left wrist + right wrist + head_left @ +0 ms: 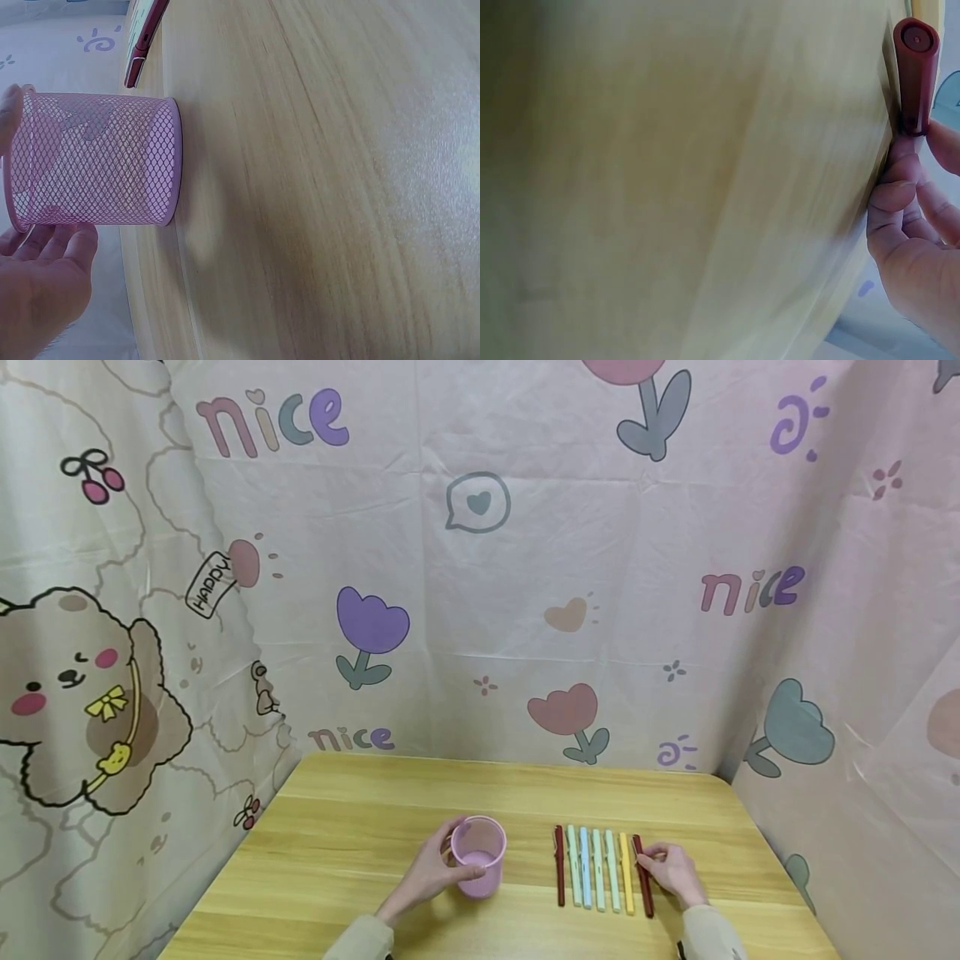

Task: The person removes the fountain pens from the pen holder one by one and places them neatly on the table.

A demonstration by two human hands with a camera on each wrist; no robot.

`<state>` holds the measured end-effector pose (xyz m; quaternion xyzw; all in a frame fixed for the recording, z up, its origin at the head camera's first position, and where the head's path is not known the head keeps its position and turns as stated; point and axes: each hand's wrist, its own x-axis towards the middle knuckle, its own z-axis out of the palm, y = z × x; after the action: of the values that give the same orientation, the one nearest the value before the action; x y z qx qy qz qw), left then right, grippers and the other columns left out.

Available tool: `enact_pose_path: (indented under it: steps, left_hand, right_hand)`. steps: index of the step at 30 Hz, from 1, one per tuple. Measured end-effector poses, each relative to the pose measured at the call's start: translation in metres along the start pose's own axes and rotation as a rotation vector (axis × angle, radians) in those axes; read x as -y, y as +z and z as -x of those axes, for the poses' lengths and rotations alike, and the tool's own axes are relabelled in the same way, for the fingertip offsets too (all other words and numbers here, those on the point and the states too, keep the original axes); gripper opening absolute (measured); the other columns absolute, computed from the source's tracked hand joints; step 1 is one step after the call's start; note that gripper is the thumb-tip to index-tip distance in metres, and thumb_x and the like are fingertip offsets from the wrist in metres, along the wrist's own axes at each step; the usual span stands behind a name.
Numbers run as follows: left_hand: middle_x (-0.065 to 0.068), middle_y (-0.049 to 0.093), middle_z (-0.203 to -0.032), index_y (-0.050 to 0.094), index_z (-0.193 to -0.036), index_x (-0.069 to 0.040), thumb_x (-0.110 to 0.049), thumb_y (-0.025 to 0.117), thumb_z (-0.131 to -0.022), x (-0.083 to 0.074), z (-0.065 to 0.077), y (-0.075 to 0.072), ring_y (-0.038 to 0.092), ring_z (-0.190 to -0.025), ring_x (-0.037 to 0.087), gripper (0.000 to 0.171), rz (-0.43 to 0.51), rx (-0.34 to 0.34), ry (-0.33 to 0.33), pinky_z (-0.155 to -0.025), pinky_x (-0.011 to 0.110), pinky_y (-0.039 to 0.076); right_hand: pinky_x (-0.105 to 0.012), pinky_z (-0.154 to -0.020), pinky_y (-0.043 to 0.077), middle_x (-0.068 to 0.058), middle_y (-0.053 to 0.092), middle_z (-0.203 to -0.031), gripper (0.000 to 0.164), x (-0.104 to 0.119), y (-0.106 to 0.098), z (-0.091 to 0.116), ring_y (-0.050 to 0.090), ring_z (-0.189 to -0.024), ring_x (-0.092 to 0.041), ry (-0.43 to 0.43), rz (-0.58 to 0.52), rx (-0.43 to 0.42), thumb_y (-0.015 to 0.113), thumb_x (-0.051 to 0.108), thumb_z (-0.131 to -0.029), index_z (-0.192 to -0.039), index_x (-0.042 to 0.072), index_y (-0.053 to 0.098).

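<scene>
A pink mesh pen holder (481,883) stands upright on the wooden table. My left hand (429,875) grips it near the rim, thumb on the near side and fingers around the far side; the left wrist view shows the mesh wall (97,161) between them. At the right end of a row of pens, my right hand (677,870) pinches a dark red pen (647,897) by its upper part. That pen lies slightly slanted, and in the right wrist view its round end (917,39) points toward the camera.
Left of the held pen lie several pens side by side: a yellow pen (627,881), light green pens (612,877), a light blue pen (585,872) and another dark red pen (560,870). A printed cloth (480,585) hangs behind the table (337,810) and along both sides.
</scene>
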<state>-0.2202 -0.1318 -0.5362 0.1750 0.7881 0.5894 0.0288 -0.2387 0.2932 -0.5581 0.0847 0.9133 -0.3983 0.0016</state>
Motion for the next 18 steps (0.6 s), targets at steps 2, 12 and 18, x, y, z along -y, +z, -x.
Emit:
enact_pose_path:
  steps: [2, 12, 18]
  left_hand:
    - [0.031, 0.045, -0.150, 0.033, -0.151, 0.006, -0.016, 0.086, -0.077, 0.0000, 0.0002, 0.0004, 0.043, -0.140, 0.050, 0.094, 0.002, -0.003, -0.001, -0.117, 0.057, 0.039]
    - [0.032, 0.044, -0.150, 0.032, -0.151, 0.007, -0.016, 0.086, -0.078, -0.0013, 0.0005, 0.0005, 0.041, -0.141, 0.051, 0.094, 0.007, -0.001, -0.003, -0.118, 0.058, 0.039]
    - [0.032, 0.043, -0.151, 0.032, -0.151, 0.007, -0.015, 0.086, -0.078, -0.0015, 0.0005, 0.0006, 0.041, -0.141, 0.052, 0.094, 0.011, 0.000, -0.005, -0.117, 0.057, 0.039]
  right_hand:
    - [-0.029, -0.069, 0.050, -0.019, 0.070, -0.093, 0.027, -0.0005, 0.0003, -0.0003, 0.064, -0.086, -0.026, -0.001, 0.001, -0.001, 0.068, 0.014, -0.091, -0.105, -0.008, 0.067]
    - [-0.027, -0.066, 0.049, -0.018, 0.070, -0.092, 0.028, 0.0008, 0.0000, -0.0001, 0.064, -0.084, -0.024, 0.007, -0.002, 0.007, 0.067, 0.015, -0.091, -0.106, -0.009, 0.067]
    - [-0.027, -0.065, 0.049, -0.018, 0.068, -0.091, 0.029, 0.0016, -0.0006, 0.0012, 0.063, -0.082, -0.023, 0.024, -0.022, 0.020, 0.065, 0.016, -0.092, -0.107, -0.009, 0.066]
